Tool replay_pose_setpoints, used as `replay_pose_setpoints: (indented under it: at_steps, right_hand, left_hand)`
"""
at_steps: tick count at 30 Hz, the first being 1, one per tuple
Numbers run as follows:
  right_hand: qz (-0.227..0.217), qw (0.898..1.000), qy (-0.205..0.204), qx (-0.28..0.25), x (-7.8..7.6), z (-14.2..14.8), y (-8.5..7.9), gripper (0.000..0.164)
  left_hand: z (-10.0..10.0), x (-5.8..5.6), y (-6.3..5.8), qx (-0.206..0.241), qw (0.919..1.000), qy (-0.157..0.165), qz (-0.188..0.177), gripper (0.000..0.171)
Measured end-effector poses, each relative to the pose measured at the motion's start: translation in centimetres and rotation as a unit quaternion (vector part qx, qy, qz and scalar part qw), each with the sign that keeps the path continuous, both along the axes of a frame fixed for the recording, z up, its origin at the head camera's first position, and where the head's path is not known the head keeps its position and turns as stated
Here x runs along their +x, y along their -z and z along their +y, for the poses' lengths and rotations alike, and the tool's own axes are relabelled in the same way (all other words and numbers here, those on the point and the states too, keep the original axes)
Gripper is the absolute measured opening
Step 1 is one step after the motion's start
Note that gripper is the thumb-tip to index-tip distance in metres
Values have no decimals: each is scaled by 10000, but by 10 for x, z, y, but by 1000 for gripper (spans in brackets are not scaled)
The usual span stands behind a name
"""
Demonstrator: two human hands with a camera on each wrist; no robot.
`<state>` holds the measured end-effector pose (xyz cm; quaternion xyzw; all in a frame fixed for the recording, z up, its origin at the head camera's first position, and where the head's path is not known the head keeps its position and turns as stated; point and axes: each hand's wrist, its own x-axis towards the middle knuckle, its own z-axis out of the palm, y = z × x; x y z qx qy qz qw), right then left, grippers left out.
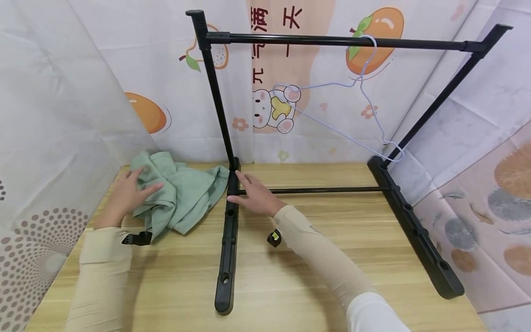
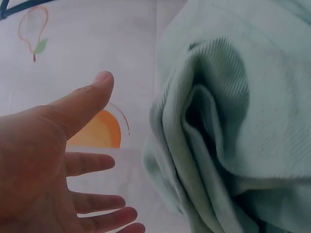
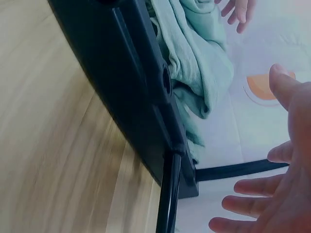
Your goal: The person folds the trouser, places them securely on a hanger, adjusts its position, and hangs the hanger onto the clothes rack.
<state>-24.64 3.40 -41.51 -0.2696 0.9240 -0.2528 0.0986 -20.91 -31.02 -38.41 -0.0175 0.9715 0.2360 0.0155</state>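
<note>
Look for the green cloth [image 1: 180, 189] in a crumpled heap near the far left corner of the worktop [image 1: 174, 276], spreading across to the left foot [image 1: 228, 258] of the black rack [image 1: 290, 39]. Note the left hand [image 1: 126, 191] at the outer side of the heap, fingers straight and spread wide, holding nothing; in the left wrist view, just beside the folds with a visible gap. Note too the right hand [image 1: 257, 198] near the low crossbar [image 1: 315, 190], fingers also spread, with no grip on anything; impossible to tell from above whether touching the foot. For a tidy hold on the cloth, probably best to bring the right fingers over the foot rather than against it, then pinch one edge from each side instead of clutching the whole bunch. Raise gently at first, to avoid snagging along the foot. Expect limp, layered fabric, likely to fold back on itself; ease the layers apart and feel for a hem as a guide. Keep wrists clear of the crossbar, and avoid knocking the hanger [image 1: 332, 84] on the top bar [image 1: 415, 44].
</note>
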Motion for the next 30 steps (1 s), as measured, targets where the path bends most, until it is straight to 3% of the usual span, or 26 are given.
replay_pose_setpoints:
  at_steps: [6, 23, 30]
  right_hand:
    - [136, 9998, -157, 4, 0, -12, -3, 82]
    - [79, 9987, -395, 300, -4, -47, -6, 89]
    - [60, 9988, -446, 202, -13, -56, -4, 90]
  left_hand:
    - [-8, -3, 1, -171, 9998, 50, 7, 88]
    - [-16, -6, 20, -3, 9988, 439, 216, 90]
    - [-15, -14, 23, 226, 9986, 476, -30, 102]
